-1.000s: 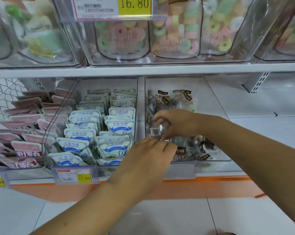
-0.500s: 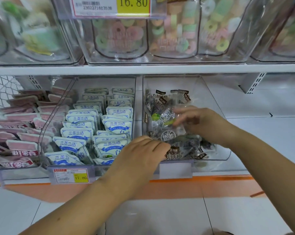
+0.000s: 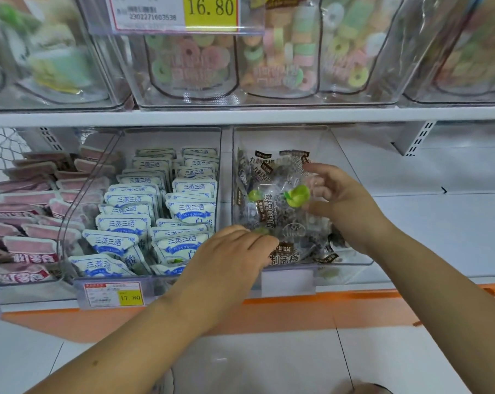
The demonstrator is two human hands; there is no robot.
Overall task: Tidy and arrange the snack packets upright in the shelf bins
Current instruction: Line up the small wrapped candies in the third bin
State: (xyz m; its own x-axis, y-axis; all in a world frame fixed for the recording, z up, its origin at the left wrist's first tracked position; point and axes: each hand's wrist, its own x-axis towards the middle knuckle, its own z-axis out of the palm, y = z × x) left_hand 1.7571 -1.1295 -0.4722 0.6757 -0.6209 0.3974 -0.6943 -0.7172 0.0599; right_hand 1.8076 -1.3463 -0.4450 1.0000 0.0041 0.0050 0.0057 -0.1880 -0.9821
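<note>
Head view: right hand (image 3: 345, 206) grips clear packet (image 3: 274, 206); left hand (image 3: 229, 260) reaches into bin (image 3: 357, 257), fingertips hidden, grip unclear.

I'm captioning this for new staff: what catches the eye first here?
Two hands meet in the right-hand clear bin: the right hand holds a clear packet with green prints, and the left hand rests at the bin's front. The yellow 16.80 price tag sits up top, and rows of blue-and-white packets fill the middle bin.

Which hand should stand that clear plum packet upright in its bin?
Right: the right hand pinches the clear packet by its edge; the left hand only rests low at the front of the bin.
</note>
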